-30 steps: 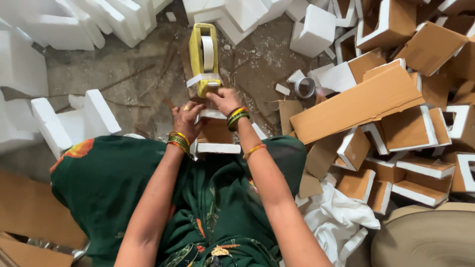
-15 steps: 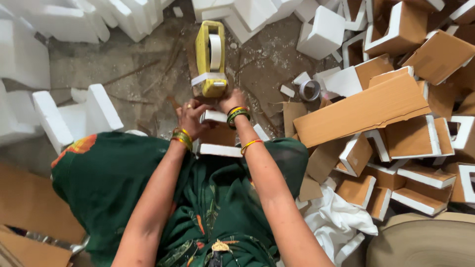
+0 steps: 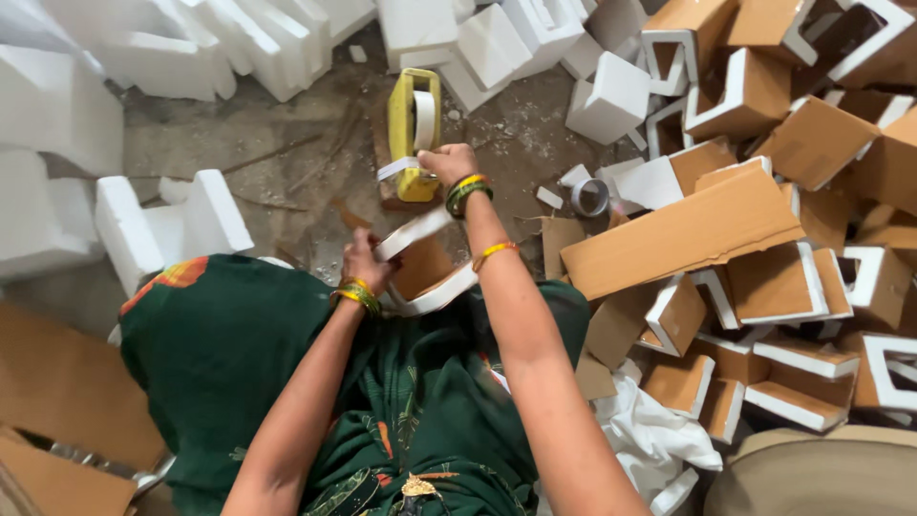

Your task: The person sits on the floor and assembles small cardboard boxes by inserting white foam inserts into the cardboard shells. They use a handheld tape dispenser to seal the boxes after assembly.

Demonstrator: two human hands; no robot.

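Right hand (image 3: 447, 162) on yellow tape dispenser (image 3: 413, 129); left hand (image 3: 363, 260) on foam piece (image 3: 420, 272)

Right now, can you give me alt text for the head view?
The right hand grips a yellow tape dispenser while the left hand steadies a cardboard-and-foam piece on the lap. White foam blocks and taped cardboard pieces litter the floor.

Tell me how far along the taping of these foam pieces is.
Done: a heap of cardboard-faced white foam corner pieces lies on the person's right. In hand: the right hand holds the yellow tape dispenser above the cardboard-and-foam piece on the lap, which the left hand steadies. Left: bare white foam blocks wait at left and ahead.
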